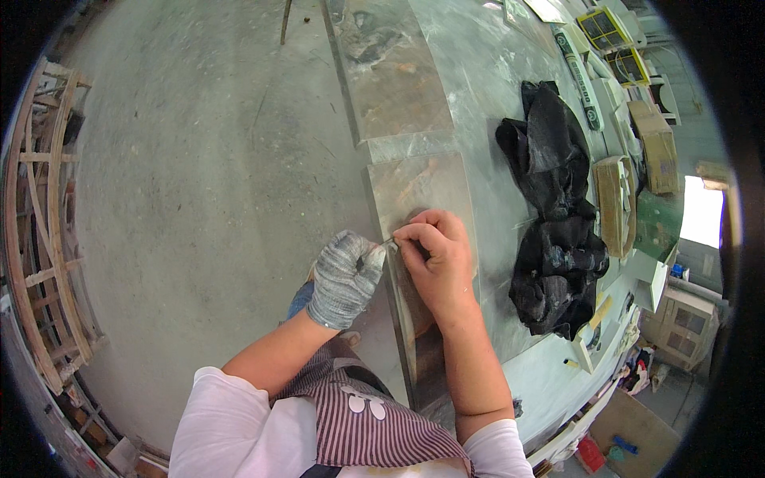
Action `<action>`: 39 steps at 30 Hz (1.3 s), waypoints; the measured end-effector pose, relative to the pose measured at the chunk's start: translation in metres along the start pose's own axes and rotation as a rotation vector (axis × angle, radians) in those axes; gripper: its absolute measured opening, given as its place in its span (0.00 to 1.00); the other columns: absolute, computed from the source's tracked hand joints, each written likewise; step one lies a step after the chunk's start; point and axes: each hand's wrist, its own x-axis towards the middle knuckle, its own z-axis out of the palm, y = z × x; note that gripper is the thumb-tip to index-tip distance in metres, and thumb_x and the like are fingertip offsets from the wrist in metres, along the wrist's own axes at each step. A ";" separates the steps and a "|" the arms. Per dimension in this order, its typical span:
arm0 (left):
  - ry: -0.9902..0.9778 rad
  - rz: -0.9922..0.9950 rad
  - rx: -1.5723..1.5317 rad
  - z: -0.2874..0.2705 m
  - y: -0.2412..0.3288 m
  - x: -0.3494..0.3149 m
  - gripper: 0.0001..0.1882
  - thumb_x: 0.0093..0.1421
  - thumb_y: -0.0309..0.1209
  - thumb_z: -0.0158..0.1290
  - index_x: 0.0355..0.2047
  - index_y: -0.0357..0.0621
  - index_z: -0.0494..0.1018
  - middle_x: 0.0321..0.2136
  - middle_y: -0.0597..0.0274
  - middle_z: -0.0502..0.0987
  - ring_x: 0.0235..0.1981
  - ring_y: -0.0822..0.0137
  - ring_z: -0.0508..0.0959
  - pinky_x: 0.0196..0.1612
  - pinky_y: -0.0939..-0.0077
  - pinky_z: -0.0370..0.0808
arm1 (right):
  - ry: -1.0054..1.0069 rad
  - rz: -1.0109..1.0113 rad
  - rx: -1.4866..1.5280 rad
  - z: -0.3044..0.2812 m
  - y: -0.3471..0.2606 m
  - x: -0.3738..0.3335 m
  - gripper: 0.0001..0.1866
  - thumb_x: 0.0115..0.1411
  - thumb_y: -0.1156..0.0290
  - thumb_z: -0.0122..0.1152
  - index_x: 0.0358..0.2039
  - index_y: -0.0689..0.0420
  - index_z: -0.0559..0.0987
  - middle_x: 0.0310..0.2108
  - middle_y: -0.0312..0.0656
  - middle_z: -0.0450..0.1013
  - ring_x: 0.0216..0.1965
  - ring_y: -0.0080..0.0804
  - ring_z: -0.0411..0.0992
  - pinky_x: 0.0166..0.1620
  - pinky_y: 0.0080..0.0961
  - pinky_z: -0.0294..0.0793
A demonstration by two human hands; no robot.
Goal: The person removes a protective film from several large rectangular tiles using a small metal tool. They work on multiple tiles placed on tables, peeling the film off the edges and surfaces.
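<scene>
At the near edge of the grey workbench (478,95), the gloved left hand (344,277) and bare right hand (437,253) pinch shut on a thin metal pin (387,240) against the brownish slab (418,191), and steady, even fingertip pressure looks wisest.

1. Your hands meet at the bench (470,103) edge: left hand (344,279) over the floor (199,175), right hand (438,255) on the slab (414,187).
2. Cloth heap (554,207) lies right of your right hand, on bench.
3. Boxes (633,167) sit beyond cloth heap, w/ wooden frames (44,223) far left on the floor.
</scene>
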 end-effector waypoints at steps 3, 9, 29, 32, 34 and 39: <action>-0.009 -0.025 -0.022 0.000 0.006 -0.009 0.05 0.57 0.29 0.60 0.27 0.44 0.76 0.24 0.54 0.77 0.26 0.53 0.76 0.32 0.63 0.73 | -0.003 0.010 -0.007 -0.004 -0.003 -0.009 0.09 0.46 0.81 0.67 0.28 0.55 0.82 0.35 0.40 0.73 0.39 0.42 0.71 0.43 0.34 0.71; -0.023 -0.022 -0.017 0.002 0.011 -0.024 0.05 0.58 0.29 0.60 0.27 0.43 0.76 0.23 0.54 0.76 0.26 0.53 0.75 0.33 0.64 0.73 | 0.010 -0.028 -0.019 -0.009 -0.002 -0.027 0.08 0.46 0.80 0.67 0.29 0.55 0.82 0.35 0.40 0.74 0.39 0.42 0.71 0.43 0.34 0.72; 0.006 0.046 -0.045 0.011 0.025 -0.078 0.05 0.56 0.28 0.59 0.26 0.43 0.75 0.21 0.54 0.73 0.24 0.53 0.73 0.30 0.61 0.71 | 0.013 -0.017 -0.011 -0.022 0.002 -0.089 0.08 0.47 0.81 0.66 0.30 0.56 0.81 0.36 0.41 0.74 0.41 0.44 0.71 0.45 0.35 0.71; 0.010 0.060 -0.047 0.013 0.027 -0.087 0.05 0.57 0.28 0.59 0.26 0.43 0.75 0.22 0.54 0.73 0.24 0.53 0.73 0.30 0.61 0.71 | 0.027 -0.019 -0.008 -0.024 0.001 -0.098 0.08 0.47 0.81 0.66 0.29 0.56 0.81 0.36 0.41 0.74 0.40 0.43 0.71 0.45 0.35 0.72; 0.009 0.072 -0.044 0.014 0.028 -0.092 0.05 0.57 0.28 0.59 0.26 0.43 0.75 0.22 0.54 0.73 0.24 0.53 0.73 0.31 0.62 0.71 | 0.035 -0.027 -0.008 -0.024 0.002 -0.105 0.08 0.47 0.81 0.66 0.29 0.56 0.81 0.35 0.41 0.74 0.40 0.43 0.72 0.44 0.35 0.72; 0.003 0.071 -0.076 0.016 0.032 -0.108 0.05 0.57 0.28 0.59 0.26 0.42 0.75 0.22 0.54 0.74 0.24 0.53 0.74 0.32 0.63 0.71 | 0.045 -0.043 -0.028 -0.028 0.003 -0.123 0.08 0.47 0.81 0.66 0.29 0.56 0.81 0.35 0.41 0.74 0.40 0.43 0.72 0.44 0.35 0.72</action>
